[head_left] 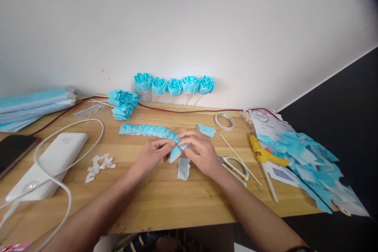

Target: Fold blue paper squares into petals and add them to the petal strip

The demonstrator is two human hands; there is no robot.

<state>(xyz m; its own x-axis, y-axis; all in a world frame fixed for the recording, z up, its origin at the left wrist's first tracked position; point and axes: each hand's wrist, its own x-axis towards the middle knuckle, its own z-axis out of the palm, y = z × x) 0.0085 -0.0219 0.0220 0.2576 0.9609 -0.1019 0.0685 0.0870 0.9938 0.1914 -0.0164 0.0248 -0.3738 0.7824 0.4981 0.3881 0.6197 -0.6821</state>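
Both hands meet over the middle of the table, pinching one light blue fabric piece point(175, 154) between them. My left hand point(153, 152) grips its left side with thumb and fingers closed. From the right, my right hand point(201, 149) holds the same piece, its fingertips partly hiding it. Just behind the hands runs a row of folded blue petals point(144, 130), overlapping side by side. A loose pale blue square point(183, 168) lies in front of the right hand, and another blue piece point(207, 130) lies behind it.
Blue fabric roses point(175, 86) on sticks lean on the wall; more roses point(122, 104) lie left. Scissors point(236, 167), a thin stick point(239, 158), a tape roll point(225, 121) and a yellow glue gun point(264, 153) lie right. A white power bank point(50, 165) with cable sits left.
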